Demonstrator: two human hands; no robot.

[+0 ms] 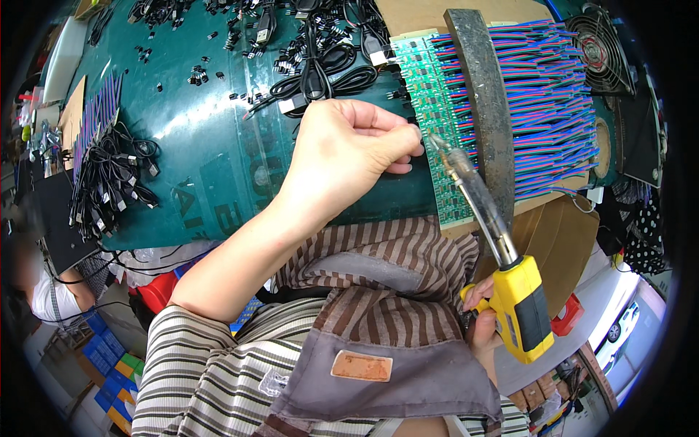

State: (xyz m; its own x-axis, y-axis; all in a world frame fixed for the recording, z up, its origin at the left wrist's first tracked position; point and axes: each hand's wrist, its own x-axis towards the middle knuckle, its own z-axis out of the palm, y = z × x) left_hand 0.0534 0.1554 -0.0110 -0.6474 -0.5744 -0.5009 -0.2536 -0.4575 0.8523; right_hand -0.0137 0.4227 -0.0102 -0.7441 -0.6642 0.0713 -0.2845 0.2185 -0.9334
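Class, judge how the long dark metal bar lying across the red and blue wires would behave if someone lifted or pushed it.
The dark metal bar looks thick and solid, so probably heavy and stiff. Lying flat on the red and blue wires, it seems unlikely to roll, though it might slide.

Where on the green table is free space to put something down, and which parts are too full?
Bare green table lies between the cable bundle at left and the left hand. Crowded: the top edge with black cables and small parts, and the right, where the circuit board panel, striped wires, metal bar and soldering iron sit.

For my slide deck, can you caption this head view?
Left hand pinches at a green circuit strip while the right hand aims a yellow soldering iron at it, beside striped wires.
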